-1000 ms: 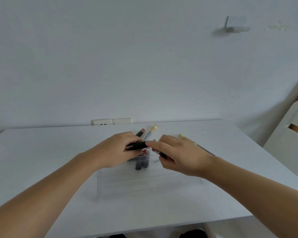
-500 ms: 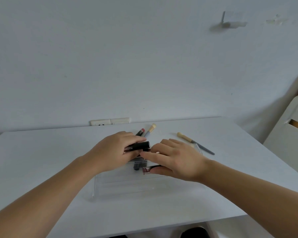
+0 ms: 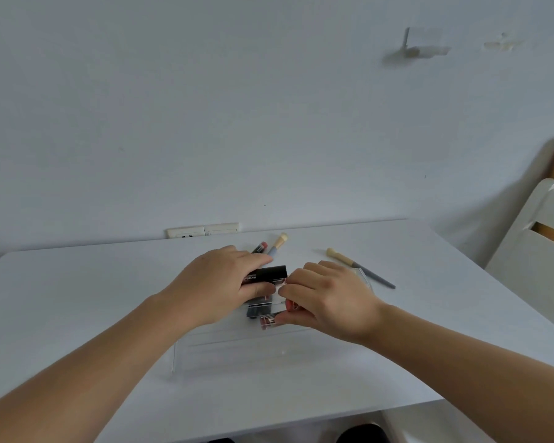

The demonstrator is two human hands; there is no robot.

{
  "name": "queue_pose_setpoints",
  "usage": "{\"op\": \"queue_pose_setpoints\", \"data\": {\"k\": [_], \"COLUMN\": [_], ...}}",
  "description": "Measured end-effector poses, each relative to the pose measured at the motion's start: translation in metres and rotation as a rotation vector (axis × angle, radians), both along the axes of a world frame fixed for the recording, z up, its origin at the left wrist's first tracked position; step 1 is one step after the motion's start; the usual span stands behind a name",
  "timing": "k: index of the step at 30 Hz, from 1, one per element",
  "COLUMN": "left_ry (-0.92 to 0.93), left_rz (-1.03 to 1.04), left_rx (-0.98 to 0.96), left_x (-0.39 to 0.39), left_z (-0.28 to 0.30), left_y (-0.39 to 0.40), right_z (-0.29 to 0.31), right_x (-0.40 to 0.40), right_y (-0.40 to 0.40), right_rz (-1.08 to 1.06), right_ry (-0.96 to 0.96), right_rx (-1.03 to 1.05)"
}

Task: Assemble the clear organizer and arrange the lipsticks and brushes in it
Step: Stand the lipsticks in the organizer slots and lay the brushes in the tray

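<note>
- Clear organizer (image 3: 237, 350): lies flat on the white table (image 3: 77, 298), its near edge toward the viewer. It serves as the landmark for all positions below. It sits lower and nearer in view than a second ago, chiefly from a tilt of the head camera.
- Dark lipsticks (image 3: 255, 311): lie inside the organizer near its far side, between the two hands, where they lay a second ago.
- Right hand (image 3: 330, 298): over the organizer's far right part, fingers curled round a red-tinted lipstick (image 3: 268, 321). A second ago this hand was higher and beside the black tube; it has since come down, and the red item now sits low in the tray. Judged: this piece is being set into a compartment.
- Left hand (image 3: 218, 282): over the organizer's far left part, fingers and thumb clamped on a black lipstick tube (image 3: 266, 274) held level above the tray. The grip is unchanged over the last second. Judged: next in line for placing.
- Red-tipped lipstick (image 3: 259, 247) and pale-headed brush (image 3: 279, 243): on the table just beyond the organizer's far edge, not yet stowed.
- Second brush (image 3: 359, 266): beyond the organizer's far right corner, uncovered as the right hand dropped; also awaiting placement.
</note>
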State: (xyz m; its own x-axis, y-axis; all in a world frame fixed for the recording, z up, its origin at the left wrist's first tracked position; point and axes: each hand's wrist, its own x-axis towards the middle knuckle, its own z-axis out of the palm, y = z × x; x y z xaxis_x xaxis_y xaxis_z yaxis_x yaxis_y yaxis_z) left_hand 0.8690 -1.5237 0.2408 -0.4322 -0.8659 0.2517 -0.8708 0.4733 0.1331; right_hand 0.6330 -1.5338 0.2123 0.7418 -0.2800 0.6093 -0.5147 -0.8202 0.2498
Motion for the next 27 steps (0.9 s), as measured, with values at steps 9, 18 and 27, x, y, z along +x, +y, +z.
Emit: {"op": "queue_pose_setpoints", "data": {"k": [9,18,27], "left_ry": [0.255,0.347,0.391], "left_rz": [0.046,0.098,0.115], "left_rx": [-0.003,0.143,0.179], "left_x": [-0.013,0.025,0.031], "left_z": [-0.007,-0.012,-0.020], "left_y": [0.007,0.013,0.019], "right_z": [-0.011,-0.018,-0.017], "right_x": [-0.003,-0.006,-0.009], "right_y": [0.002,0.009,0.009], "right_rz": [-0.074,-0.149,-0.156], "right_ry": [-0.108,-0.167,-0.152], "right_rx": [0.071,0.154,0.227]}}
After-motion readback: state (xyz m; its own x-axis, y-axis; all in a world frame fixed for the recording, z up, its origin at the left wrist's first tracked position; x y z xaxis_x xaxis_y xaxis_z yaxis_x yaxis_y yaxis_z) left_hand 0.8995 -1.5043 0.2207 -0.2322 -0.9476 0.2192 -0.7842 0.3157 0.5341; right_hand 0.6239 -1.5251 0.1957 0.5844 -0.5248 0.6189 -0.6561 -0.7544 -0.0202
